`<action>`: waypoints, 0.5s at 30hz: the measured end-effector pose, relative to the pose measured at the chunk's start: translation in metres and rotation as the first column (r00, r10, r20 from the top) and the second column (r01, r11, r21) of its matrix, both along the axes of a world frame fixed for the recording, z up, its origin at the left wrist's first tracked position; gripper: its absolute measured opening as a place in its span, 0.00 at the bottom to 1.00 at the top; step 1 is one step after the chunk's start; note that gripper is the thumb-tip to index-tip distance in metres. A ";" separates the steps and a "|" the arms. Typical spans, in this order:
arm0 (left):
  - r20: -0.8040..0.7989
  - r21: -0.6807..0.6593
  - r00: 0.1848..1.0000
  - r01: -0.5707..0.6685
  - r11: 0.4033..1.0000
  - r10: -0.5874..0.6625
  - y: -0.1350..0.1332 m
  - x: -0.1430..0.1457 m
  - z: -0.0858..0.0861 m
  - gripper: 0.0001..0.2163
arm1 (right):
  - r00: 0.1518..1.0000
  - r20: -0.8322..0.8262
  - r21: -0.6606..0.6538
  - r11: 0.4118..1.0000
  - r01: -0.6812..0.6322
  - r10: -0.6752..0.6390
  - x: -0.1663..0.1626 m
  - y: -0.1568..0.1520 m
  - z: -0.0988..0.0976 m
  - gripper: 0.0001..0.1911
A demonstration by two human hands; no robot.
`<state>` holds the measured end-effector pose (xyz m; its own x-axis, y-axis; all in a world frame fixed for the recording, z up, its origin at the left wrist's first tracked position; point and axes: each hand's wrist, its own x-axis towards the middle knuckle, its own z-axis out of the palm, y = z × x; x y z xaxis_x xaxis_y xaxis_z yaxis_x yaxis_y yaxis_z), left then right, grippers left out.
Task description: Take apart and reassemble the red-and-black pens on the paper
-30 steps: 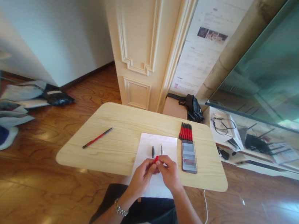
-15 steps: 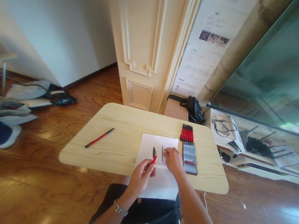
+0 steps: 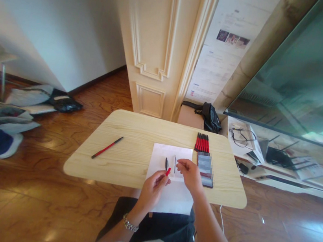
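Observation:
My left hand [image 3: 155, 185] is closed around a red pen barrel [image 3: 168, 172], whose end sticks up between thumb and forefinger; the rest is hidden by the fingers. On the white paper [image 3: 160, 154] just beyond it lies a dark pen cap or tip piece [image 3: 166, 163]. To the right of that is a thin ink refill [image 3: 175, 164], lying lengthwise on the sheet. My right hand [image 3: 189, 173] hovers beside the refill, its thumb and fingers a little apart with nothing visible between them.
A whole red-and-black pen [image 3: 107, 147] lies at the table's left. Several more pens [image 3: 203, 142] stand in a row at the back right, above a phone [image 3: 205, 169]. The wooden table [image 3: 136, 129] has rounded corners. A person's shoe [image 3: 12, 147] shows at far left.
My right hand has drawn slightly right, away from the refill, which stays on the paper. My left hand keeps the red barrel, shifted very little.

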<state>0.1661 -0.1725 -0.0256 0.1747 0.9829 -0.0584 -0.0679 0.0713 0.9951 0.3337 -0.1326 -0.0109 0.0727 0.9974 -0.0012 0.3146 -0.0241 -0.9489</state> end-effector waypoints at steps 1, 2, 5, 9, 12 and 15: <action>-0.005 0.000 1.000 -0.004 1.000 0.004 0.000 0.001 0.000 0.18 | 0.999 -0.030 0.010 1.000 -0.014 0.015 0.000 -0.004 0.004 0.14; -0.013 0.001 1.000 -0.005 1.000 0.005 0.000 0.002 0.001 0.17 | 0.999 -0.034 0.023 0.999 -0.033 0.033 -0.001 -0.008 0.009 0.14; -0.050 0.022 0.999 -0.004 1.000 0.005 -0.002 0.002 0.004 0.17 | 0.994 0.006 0.079 0.990 -0.114 0.114 -0.002 -0.017 0.024 0.12; -0.110 0.080 0.994 0.013 0.997 -0.004 -0.003 0.000 0.009 0.15 | 0.988 0.027 0.102 0.983 -0.154 0.152 -0.003 -0.024 0.038 0.11; -0.144 0.103 0.990 0.022 0.994 -0.007 -0.003 -0.001 0.011 0.14 | 0.990 0.043 0.097 0.985 -0.141 0.138 -0.004 -0.025 0.041 0.10; -0.168 0.114 0.986 0.032 0.993 -0.013 -0.002 -0.002 0.011 0.13 | 0.993 0.029 0.075 0.991 -0.114 0.112 -0.005 -0.026 0.039 0.09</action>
<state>0.1638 -0.1746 -0.0144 0.1944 0.9806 0.0252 0.0998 -0.0453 0.9940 0.3283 -0.1587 0.0286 -0.0415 0.9963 0.0755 0.3347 0.0851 -0.9385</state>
